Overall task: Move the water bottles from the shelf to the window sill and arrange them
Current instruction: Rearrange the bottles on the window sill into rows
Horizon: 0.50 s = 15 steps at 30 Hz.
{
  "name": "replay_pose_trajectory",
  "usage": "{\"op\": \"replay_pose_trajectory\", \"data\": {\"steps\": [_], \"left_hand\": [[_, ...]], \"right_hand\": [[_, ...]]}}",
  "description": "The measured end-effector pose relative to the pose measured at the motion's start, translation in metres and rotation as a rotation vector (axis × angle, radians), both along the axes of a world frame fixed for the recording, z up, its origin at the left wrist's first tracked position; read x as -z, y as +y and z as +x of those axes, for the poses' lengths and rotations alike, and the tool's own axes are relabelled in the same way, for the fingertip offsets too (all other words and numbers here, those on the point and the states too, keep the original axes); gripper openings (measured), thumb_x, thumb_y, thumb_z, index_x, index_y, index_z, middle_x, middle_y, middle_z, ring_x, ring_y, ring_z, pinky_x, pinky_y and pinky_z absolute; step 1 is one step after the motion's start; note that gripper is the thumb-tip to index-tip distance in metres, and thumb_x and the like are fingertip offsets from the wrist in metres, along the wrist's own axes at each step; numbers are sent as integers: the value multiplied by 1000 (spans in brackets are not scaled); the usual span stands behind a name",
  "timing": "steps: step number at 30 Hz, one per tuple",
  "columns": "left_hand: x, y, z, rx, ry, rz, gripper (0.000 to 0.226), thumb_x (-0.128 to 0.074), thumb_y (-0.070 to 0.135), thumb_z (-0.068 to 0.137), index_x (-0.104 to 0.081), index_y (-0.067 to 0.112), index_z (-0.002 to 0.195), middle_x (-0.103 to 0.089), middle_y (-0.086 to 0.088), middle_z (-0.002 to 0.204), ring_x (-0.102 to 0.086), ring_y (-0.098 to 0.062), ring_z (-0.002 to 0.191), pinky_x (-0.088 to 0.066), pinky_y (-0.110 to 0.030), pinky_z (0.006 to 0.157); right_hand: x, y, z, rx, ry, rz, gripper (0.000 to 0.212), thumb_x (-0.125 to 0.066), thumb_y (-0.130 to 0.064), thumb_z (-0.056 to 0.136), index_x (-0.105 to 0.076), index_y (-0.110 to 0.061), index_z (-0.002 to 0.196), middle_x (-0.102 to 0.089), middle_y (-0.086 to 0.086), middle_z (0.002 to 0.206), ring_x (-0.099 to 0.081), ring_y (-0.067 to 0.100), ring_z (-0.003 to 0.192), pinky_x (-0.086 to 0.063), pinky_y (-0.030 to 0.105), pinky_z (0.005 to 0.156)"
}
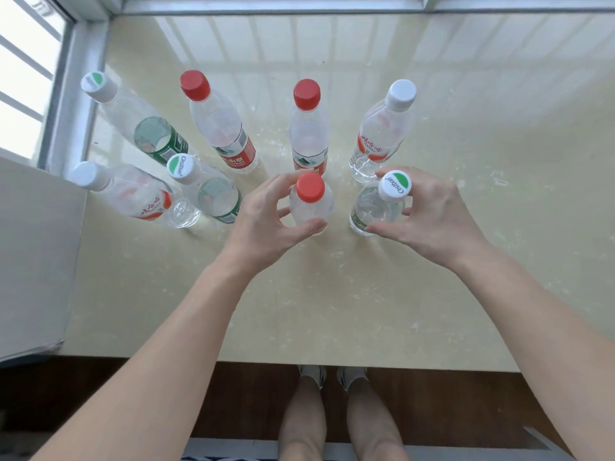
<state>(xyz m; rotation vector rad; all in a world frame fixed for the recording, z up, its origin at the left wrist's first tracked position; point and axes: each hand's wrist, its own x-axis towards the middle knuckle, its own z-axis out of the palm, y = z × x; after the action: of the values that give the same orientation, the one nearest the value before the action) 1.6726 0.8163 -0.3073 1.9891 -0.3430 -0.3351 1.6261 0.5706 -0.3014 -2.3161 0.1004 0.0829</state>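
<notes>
My left hand [266, 221] holds the red bottle [311, 207], which stands up on the sill [332, 294]. My thumb is on its near side and my fingers curl round the far side, a little spread. Just right of the red bottle stands the green bottle [376, 207]. My right hand [429, 214] holds it, with my thumb low in front and my fingers curled round by the cap. Left of the red bottle stand two bottles [209, 191], close together. Behind the red bottle stand four bottles [307, 128] in a row.
</notes>
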Motion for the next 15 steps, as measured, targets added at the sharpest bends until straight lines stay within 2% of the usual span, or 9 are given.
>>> {"op": "replay_pose_trajectory", "data": {"steps": [6,15], "left_hand": [[2,2,1,-26,2,11,62,-87,24,73,-59,24,129,-64,7,119,-59,-8,115,-54,-19,89],[6,2,1,-36,-20,47,63,-87,24,73,-55,29,127,-61,13,118,-56,-3,116,-52,-20,94]], "right_hand": [[3,-1,4,13,12,-16,60,-88,-28,63,-65,-27,119,-58,-22,104,-53,2,96,-57,42,82],[6,1,2,14,25,-2,61,-87,-29,63,-63,-27,119,-60,-16,106,-55,7,101,-57,44,82]]}}
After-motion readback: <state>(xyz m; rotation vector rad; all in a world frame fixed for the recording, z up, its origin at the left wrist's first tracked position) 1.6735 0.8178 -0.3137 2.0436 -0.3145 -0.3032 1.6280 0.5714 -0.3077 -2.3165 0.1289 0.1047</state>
